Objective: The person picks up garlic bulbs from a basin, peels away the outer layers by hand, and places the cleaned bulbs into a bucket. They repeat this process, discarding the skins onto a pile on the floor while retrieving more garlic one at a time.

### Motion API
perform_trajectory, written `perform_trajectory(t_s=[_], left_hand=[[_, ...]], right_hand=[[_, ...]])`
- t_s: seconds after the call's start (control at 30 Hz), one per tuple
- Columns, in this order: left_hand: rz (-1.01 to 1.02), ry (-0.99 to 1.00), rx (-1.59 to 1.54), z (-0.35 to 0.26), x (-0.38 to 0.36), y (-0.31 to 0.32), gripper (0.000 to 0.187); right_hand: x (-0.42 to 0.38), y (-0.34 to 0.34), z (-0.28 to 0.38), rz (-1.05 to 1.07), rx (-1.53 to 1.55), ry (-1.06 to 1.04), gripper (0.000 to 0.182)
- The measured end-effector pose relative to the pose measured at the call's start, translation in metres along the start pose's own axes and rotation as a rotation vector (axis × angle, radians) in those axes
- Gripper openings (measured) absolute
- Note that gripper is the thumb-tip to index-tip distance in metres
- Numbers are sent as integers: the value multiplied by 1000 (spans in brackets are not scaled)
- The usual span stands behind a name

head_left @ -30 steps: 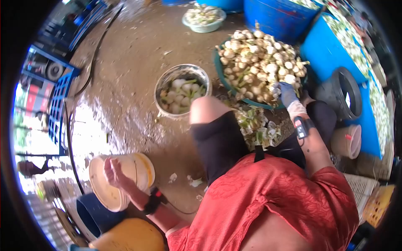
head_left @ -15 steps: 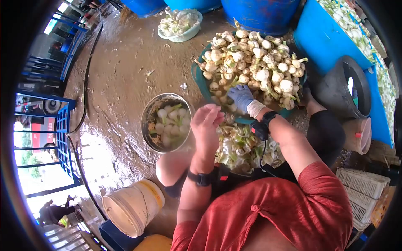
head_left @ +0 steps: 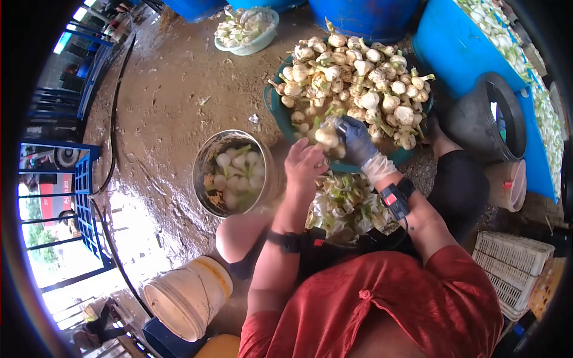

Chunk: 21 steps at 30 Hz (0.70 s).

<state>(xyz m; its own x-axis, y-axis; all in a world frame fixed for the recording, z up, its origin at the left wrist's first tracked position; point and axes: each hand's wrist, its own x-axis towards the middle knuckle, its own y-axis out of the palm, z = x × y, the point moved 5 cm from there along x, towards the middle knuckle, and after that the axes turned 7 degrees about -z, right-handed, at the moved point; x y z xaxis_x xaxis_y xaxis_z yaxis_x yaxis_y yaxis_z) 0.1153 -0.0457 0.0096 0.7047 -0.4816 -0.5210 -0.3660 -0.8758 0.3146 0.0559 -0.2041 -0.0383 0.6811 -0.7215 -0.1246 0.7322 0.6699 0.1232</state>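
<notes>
Your right hand (head_left: 360, 145), gloved, has its fingers closed round a bulb (head_left: 326, 137), held above the tub (head_left: 270, 110) just inside its near edge. A small dark thing shows at the glove's fingertips; you can't tell from here what it is. The bulb sticks out toward your left, probably to leave most of it uncovered.

Your left hand (head_left: 303, 164), bare, is close beside that bulb, its fingers loosely curved and apart, gripping nothing you can see; whether a fingertip touches the bulb isn't clear.

The pile (head_left: 364, 74) fills the tub toward its far and right edges, while the near left part sits lower, which likely gives your glove room. The scraps (head_left: 352, 206) lie outside the tub's near edge, between your knees, within easy drop of both hands. The pot (head_left: 271, 173), with cleaner, whiter bulbs inside, stands by your left knee, handy for the bare hand.
</notes>
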Motion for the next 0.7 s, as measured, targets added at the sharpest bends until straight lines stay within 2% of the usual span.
perform_trajectory(t_s=[0.03,0.1,0.13,0.2,0.23,0.27,0.3,0.37,0.4,0.43,0.47,0.57,0.67,0.7], left_hand=[[24,-20,-59,5,-1,5,53],[183,2,-154,4,-6,16,48],[191,7,-152,3,-10,17,48],[187,177,-140,-5,-18,18,48],[197,181,-138,-5,-23,19,48],[142,363,102,-12,-29,18,50],[81,546,340,-18,-35,20,52],[97,593,319,-8,-36,21,56],[56,719,510,-10,-42,23,55],[13,846,701,-12,-48,27,54],[13,885,670,-11,-49,28,54],[4,863,727,-6,-46,24,54],[37,791,630,-1,-40,20,55],[40,793,629,-6,-44,23,55]], right_hand=[[-16,9,20,0,1,-6,19],[-42,19,43,12,224,92,25],[-47,18,50,53,168,-5,30],[-42,1,26,-5,245,-25,31],[-40,-7,18,-60,323,-37,32],[-54,-5,38,-74,393,196,35],[-57,-7,40,-77,391,186,35],[-69,-10,40,-45,95,214,39],[-74,-7,48,-34,-2,119,42],[-75,-1,50,-39,-1,115,42],[-75,5,50,-65,-5,103,41],[-74,5,55,-89,-103,49,35],[-76,3,49,-92,33,79,28],[-73,1,43,-71,73,27,25]])
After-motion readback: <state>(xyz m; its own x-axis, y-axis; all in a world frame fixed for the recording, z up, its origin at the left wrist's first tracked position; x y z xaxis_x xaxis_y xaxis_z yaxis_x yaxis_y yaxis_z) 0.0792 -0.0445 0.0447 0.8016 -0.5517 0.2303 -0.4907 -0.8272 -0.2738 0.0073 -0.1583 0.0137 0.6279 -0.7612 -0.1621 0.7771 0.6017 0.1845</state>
